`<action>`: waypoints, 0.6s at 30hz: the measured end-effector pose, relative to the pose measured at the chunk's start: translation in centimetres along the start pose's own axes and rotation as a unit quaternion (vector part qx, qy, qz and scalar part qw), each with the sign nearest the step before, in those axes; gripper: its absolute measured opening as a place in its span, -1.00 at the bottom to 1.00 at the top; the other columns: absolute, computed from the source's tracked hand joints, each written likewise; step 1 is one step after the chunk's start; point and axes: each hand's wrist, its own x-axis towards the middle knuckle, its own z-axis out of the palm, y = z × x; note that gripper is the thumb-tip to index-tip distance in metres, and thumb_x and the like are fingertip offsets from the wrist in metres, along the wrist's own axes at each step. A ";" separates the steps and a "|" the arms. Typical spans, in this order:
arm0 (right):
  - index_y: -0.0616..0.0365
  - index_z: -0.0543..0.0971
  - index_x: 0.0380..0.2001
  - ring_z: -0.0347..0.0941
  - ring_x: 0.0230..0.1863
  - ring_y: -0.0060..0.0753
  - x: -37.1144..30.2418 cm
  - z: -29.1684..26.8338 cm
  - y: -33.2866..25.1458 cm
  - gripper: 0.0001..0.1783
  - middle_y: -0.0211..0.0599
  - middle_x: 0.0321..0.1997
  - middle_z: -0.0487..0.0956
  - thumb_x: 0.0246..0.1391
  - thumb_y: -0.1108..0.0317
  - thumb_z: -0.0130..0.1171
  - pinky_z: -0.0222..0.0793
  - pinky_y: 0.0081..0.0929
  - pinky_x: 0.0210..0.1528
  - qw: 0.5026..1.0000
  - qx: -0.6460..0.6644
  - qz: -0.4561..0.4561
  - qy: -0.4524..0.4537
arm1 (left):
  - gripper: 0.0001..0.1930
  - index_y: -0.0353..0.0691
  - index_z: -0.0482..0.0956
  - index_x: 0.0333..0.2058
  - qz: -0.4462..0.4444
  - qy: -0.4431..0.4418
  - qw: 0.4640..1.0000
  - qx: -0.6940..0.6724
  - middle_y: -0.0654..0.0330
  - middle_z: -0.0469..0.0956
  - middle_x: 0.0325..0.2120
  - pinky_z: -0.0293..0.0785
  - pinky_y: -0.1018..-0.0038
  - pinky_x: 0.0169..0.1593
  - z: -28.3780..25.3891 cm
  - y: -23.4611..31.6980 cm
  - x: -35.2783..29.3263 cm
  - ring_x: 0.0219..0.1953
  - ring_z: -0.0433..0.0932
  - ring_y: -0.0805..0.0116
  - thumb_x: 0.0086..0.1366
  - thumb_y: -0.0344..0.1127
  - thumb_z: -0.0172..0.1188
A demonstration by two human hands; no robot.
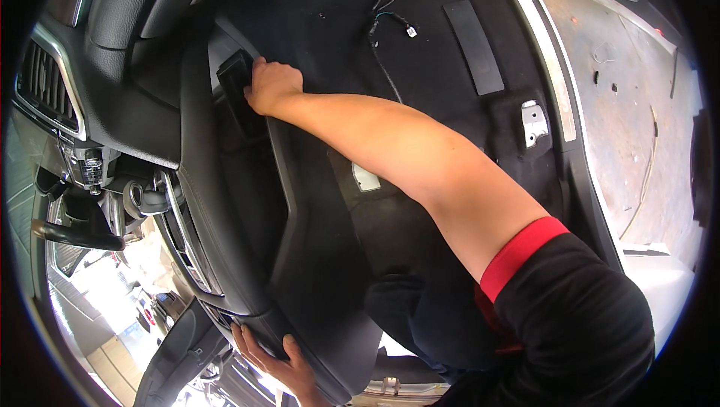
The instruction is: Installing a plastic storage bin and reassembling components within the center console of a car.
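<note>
Black, red-cuffed sleeve [581,298] foremost, my right arm [427,148] is outstretched, right hand [274,86] curled at the long black padded console [225,219], grip unclear; my left hand [279,366], fingers spread, rests on its near end.

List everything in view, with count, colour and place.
Centre console: one, black, left.
Air vent: one, dark with silver trim, far left.
Carpet: one, black, centre.
Wiring: one branch, dark, on the upper carpet.
Strip: one, dark grey, upper right of centre.
Metal plates: two, pale, on the carpet.
Door sill: one, black and silver, right.
Workshop floor: one, grey, far right.
Sleeve: one, black, red cuff, lower right.
Right hand: one, bare, against console's front.
Left hand: one, bare, console's near end.
</note>
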 end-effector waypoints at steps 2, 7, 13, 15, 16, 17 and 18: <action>0.19 0.45 0.10 0.61 0.06 -0.04 0.3 0.3 0.3 -0.44 -0.01 0.00 0.64 0.12 0.14 0.31 0.57 -0.19 0.02 1.000 0.009 -0.013 0.016 | -0.18 -0.24 0.29 0.31 -0.003 0.000 1.000 -0.003 -0.09 0.27 0.34 0.08 -0.14 0.41 -0.1 0.2 0.1 0.41 0.17 -0.17 0.36 0.35 0.04; 0.07 0.46 0.12 0.51 0.11 -0.05 2.6 0.8 1.1 -0.48 -0.09 0.04 0.52 0.12 0.14 0.27 0.54 -0.14 -0.04 0.967 -0.107 -0.181 0.143 | -0.17 -0.26 0.29 0.30 -0.012 -0.007 1.000 -0.013 -0.11 0.27 0.33 0.08 -0.12 0.41 0.0 0.6 0.4 0.41 0.18 -0.18 0.36 0.35 0.05; 0.11 0.46 0.15 0.58 0.11 -0.10 3.2 -1.1 -0.7 -0.51 -0.09 0.11 0.57 0.15 0.28 0.19 0.52 -0.16 -0.04 0.968 -0.179 -0.175 -0.004 | -0.18 -0.26 0.29 0.30 -0.003 -0.001 1.000 -0.008 -0.12 0.26 0.33 0.09 -0.12 0.40 -0.1 0.2 0.3 0.40 0.19 -0.19 0.36 0.33 0.06; 0.17 0.45 0.15 0.64 0.03 -0.11 3.5 -1.2 -0.9 -0.50 -0.10 0.03 0.64 0.12 0.35 0.19 0.51 -0.19 -0.06 0.953 -0.225 -0.200 -0.012 | -0.19 -0.27 0.29 0.30 -0.002 -0.003 1.000 0.006 -0.12 0.26 0.33 0.11 -0.13 0.39 -0.2 0.1 0.2 0.40 0.20 -0.20 0.36 0.32 0.06; 0.17 0.45 0.15 0.64 0.03 -0.11 3.7 -0.8 -0.8 -0.50 -0.10 0.03 0.64 0.12 0.35 0.19 0.51 -0.19 -0.06 0.953 -0.226 -0.202 -0.011 | -0.19 -0.27 0.29 0.30 -0.004 -0.002 1.000 0.005 -0.12 0.26 0.33 0.11 -0.13 0.39 -0.2 0.1 0.2 0.40 0.20 -0.20 0.36 0.32 0.06; 0.19 0.46 0.11 0.65 -0.01 -0.09 3.8 -0.4 -0.6 -0.52 -0.11 -0.03 0.66 0.09 0.37 0.20 0.52 -0.20 -0.07 0.944 -0.233 -0.229 0.047 | -0.19 -0.26 0.30 0.30 0.001 -0.001 1.000 -0.002 -0.12 0.26 0.33 0.12 -0.13 0.39 -0.1 0.2 0.3 0.39 0.20 -0.20 0.36 0.32 0.06; 0.20 0.46 0.07 0.66 -0.05 -0.08 4.1 0.0 -0.4 -0.54 -0.11 -0.09 0.67 0.07 0.39 0.22 0.52 -0.20 -0.08 0.931 -0.239 -0.254 0.106 | -0.19 -0.26 0.30 0.30 0.006 0.000 1.000 -0.008 -0.12 0.26 0.33 0.13 -0.14 0.38 -0.1 0.2 0.3 0.39 0.21 -0.20 0.36 0.32 0.06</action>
